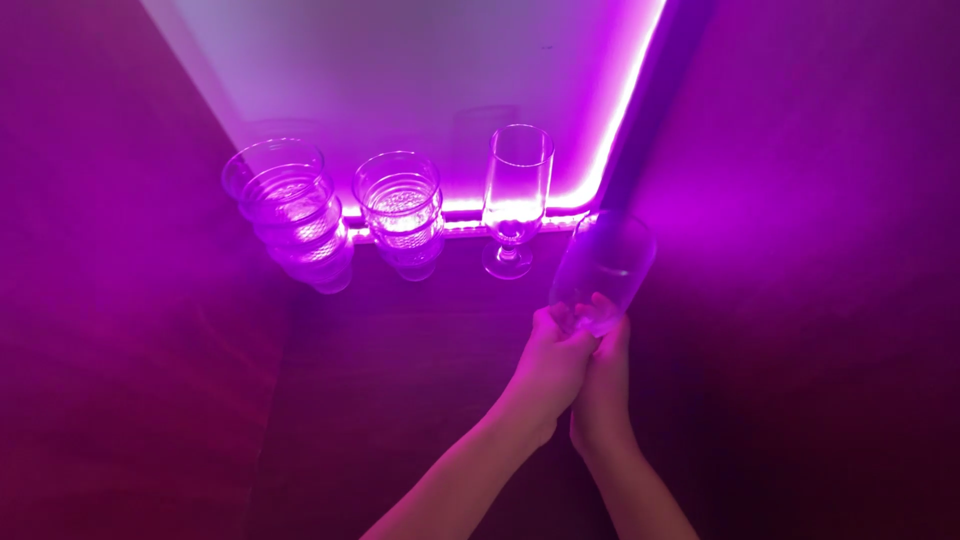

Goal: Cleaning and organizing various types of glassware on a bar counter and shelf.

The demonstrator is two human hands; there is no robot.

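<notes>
Hands are gripping a clear stemmed wine glass at its base, left hand and right hand clenched together, tilting it right of a tall flute glass already standing on the dark surface.

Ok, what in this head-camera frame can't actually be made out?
- Lower part of the held wine glass: covered by the left hand and right hand, so no stem or foot shows.
- Stacked glasses and second stack: overlapping clear walls make the count uncertain.
- True colours: purple glow from the light strip tints everything.
- Dark counter: surface detail lost in shadow.
</notes>
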